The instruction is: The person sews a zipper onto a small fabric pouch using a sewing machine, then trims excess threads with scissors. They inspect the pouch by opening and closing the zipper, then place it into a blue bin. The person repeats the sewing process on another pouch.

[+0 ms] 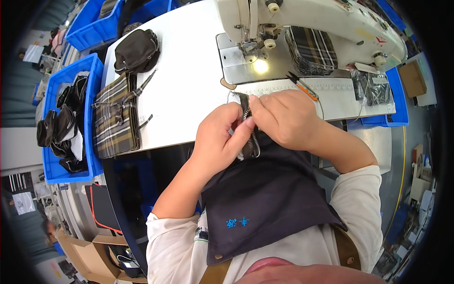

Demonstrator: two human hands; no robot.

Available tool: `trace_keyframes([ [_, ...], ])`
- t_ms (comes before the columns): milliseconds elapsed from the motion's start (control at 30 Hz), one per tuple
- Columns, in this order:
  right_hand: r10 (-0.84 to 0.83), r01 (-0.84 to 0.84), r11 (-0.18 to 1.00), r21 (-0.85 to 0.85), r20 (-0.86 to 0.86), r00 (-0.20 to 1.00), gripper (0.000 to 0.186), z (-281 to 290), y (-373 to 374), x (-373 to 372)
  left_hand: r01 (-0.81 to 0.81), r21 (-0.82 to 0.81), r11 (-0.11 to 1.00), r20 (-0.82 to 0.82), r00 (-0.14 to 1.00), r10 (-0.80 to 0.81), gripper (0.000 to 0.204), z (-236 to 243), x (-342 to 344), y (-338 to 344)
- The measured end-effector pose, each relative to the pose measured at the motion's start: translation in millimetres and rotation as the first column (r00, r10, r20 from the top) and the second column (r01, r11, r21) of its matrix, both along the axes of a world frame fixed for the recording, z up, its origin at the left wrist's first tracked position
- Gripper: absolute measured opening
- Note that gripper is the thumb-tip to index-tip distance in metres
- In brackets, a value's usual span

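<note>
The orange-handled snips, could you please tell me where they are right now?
In the head view, the orange-handled snips lie right of centre, between the right hand and the stack of plaid fabric pieces by the sewing machine.

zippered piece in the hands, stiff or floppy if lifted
The zippered piece would likely flop, since its toothed edge curves beside the left hand. It looks light, its visible part being small beside that hand. The teeth may stiffen that edge.
</note>
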State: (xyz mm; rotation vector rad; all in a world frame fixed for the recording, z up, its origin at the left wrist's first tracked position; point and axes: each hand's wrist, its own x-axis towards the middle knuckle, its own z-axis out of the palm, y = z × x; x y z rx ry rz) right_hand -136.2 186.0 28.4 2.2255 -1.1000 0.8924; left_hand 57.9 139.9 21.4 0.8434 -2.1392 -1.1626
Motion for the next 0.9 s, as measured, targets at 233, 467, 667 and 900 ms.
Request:
trace_keyframes([
  [233, 0.057, -0.057, 0.998, -0.001, 0.001, 0.998, 0.021, -19.8, -11.4, -19.8, 0.269, -0.221, 0.938, 0.013, 0.962, -0.273, 0.015, 16.8, 12.4, -1.2],
  [467, -0.081, 0.073, 0.996, 0.057, 0.14, 0.987, 0.025, -41.5, -0.2, -19.4, -0.052, -0.359, 0.932, 0.187, 0.974, 0.126, 0.021, -2.3, 18.7, -14.3],
  [667, -0.172, 0.056, 0.932, 0.359, 0.298, 0.939, 0.027, -48.6, 23.4, -11.7, -0.205, -0.449, 0.87, -0.031, 0.976, 0.214, 0.03, -27.0, 14.0, -20.3],
  [900, -0.093, -0.22, 0.855, 0.47, 0.556, 0.826, 0.02, -22.7, 10.5, 11.8, -0.153, -0.435, 0.887, -0.09, 0.988, 0.126, 0.029, -19.7, 5.0, -12.1],
])
